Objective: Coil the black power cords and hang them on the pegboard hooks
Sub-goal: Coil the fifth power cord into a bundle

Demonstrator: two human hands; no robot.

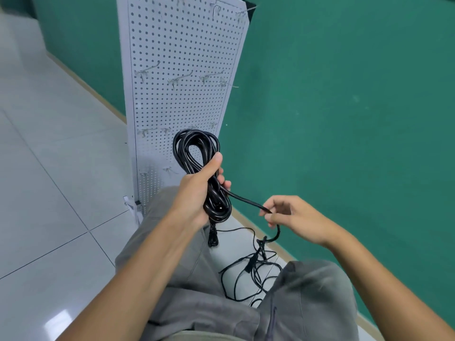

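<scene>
Room: green wall (344,107) behind, pale tiled floor (49,193) below, with a tan skirting strip where the two meet.
Pegboard: white pegboard (182,45) stands upright against the wall, leaning slightly in this wide view, its face full of small holes.
Hooks: metal hooks (176,81) stick out of the board in several rows; every hook seen is bare.
Coiled cord: black coiled cord (197,153) is held up in front of the lower part of the board, its loops bunched into a long oval that rises above the fist and sags below it.
Left hand: left hand (197,193) grips the bundle around its middle, fingers wrapped round the strands and thumb laid up along the loops.
Plug: one black plug end (213,239) hangs straight down from the bottom of the bundle, in front of the grey trousers (187,279).
Loose tail: a single strand runs from the fist out to the right.
Right hand: right hand (293,216) pinches that strand between thumb and fingertips, the other fingers loosely curled; the strand bends down past the hand.
Floor cords: more black cords on the floor (251,271) lie tangled between the person's knees, near the skirting.
</scene>
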